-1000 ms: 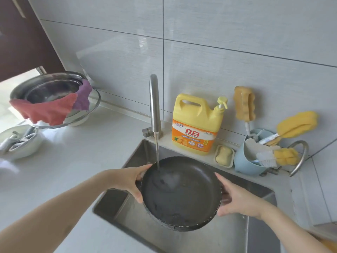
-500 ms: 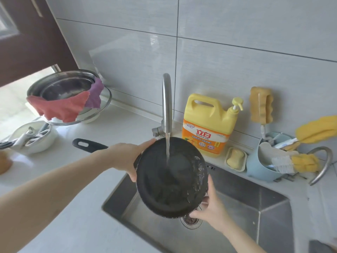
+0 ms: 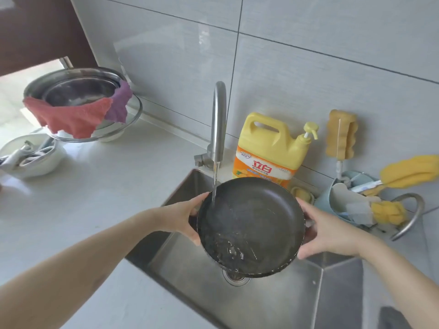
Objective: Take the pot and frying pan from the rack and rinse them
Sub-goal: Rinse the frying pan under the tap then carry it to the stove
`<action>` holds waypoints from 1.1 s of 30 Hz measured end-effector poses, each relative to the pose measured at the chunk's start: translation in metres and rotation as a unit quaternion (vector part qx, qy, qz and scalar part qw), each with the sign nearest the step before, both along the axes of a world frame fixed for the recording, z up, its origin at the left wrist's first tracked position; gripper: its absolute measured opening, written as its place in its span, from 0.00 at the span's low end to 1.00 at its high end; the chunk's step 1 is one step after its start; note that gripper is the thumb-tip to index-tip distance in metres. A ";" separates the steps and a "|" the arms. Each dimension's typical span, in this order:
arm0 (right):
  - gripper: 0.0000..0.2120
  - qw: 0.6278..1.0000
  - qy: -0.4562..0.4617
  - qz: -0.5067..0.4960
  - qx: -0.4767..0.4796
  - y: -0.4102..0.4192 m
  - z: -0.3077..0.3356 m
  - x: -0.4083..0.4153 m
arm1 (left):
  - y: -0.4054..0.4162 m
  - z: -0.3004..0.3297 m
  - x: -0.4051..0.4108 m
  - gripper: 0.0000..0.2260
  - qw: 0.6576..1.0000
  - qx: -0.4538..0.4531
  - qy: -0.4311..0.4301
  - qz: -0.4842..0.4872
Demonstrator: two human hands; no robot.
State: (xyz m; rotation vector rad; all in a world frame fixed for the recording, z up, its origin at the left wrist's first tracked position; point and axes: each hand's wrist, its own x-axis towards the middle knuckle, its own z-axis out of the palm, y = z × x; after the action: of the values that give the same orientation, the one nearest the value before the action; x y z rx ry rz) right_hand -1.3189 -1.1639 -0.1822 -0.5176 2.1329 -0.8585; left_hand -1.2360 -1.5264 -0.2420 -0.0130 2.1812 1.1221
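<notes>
A black frying pan (image 3: 251, 224) is tilted toward me over the steel sink (image 3: 273, 302), its handle hidden. Water from the tap (image 3: 219, 119) runs onto the pan's upper left part and pools at its lower rim. My left hand (image 3: 183, 217) grips the pan's left rim, thumb on the edge. My right hand (image 3: 330, 231) holds the right rim, fingers curled behind it. The sink's drain (image 3: 235, 276) shows just below the pan. A steel pot or basin (image 3: 76, 91) stands at the back left of the counter with a red and a purple cloth draped over it.
A yellow detergent jug (image 3: 270, 148) and a soap dish stand behind the sink. A blue holder (image 3: 332, 200) with yellow sponges and brushes is at the right. A white bowl with utensils (image 3: 31, 155) sits at the far left on the counter.
The pan has turned from steeply tilted to flatter and shifted right. My right hand moved from under its lower edge up to the right rim. The handle seen at the left is out of sight.
</notes>
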 end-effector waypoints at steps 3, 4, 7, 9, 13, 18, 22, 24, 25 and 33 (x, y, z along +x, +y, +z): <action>0.48 0.996 -0.077 -0.002 -0.036 0.005 -0.013 0.007 | 0.002 0.024 -0.002 0.44 0.996 0.024 -0.051 -0.073; 0.47 0.994 -0.097 -0.011 -0.046 0.004 -0.024 0.013 | -0.001 0.031 -0.007 0.40 0.993 0.024 -0.067 -0.094; 0.48 0.989 -0.119 -0.041 -0.076 -0.007 -0.064 0.039 | -0.015 0.048 -0.017 0.41 0.985 -0.031 -0.097 -0.139; 0.49 0.985 -0.114 -0.069 -0.109 -0.023 -0.088 0.059 | -0.023 0.057 -0.021 0.44 0.983 -0.079 -0.087 -0.142; 0.52 0.962 -0.094 -0.157 -0.202 -0.058 -0.115 0.085 | -0.022 0.088 -0.029 0.50 0.962 -0.229 0.005 -0.148; 0.58 0.957 0.015 -0.205 -0.205 -0.063 -0.109 0.074 | -0.018 0.089 -0.025 0.57 0.940 -0.293 0.145 -0.099; 0.64 0.970 0.121 -0.167 -0.126 -0.041 -0.077 0.049 | -0.015 0.064 -0.011 0.57 0.945 -0.256 0.203 -0.021; 0.66 0.979 0.143 -0.123 -0.075 -0.028 -0.056 0.035 | -0.009 0.050 -0.004 0.58 0.965 -0.181 0.188 0.013; 0.66 0.984 0.145 -0.100 -0.040 -0.022 -0.045 0.029 | -0.007 0.043 -0.001 0.58 0.976 -0.139 0.168 0.021; 0.55 0.998 0.015 -0.045 -0.051 0.012 -0.032 0.028 | 0.013 0.025 -0.001 0.55 0.998 -0.050 0.022 -0.030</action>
State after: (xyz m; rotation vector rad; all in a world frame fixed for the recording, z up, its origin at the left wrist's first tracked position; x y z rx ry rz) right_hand -1.2907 -1.1517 -0.2138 -0.4912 2.1611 -1.0202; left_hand -1.2372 -1.5133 -0.2170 0.0333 2.2607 0.9886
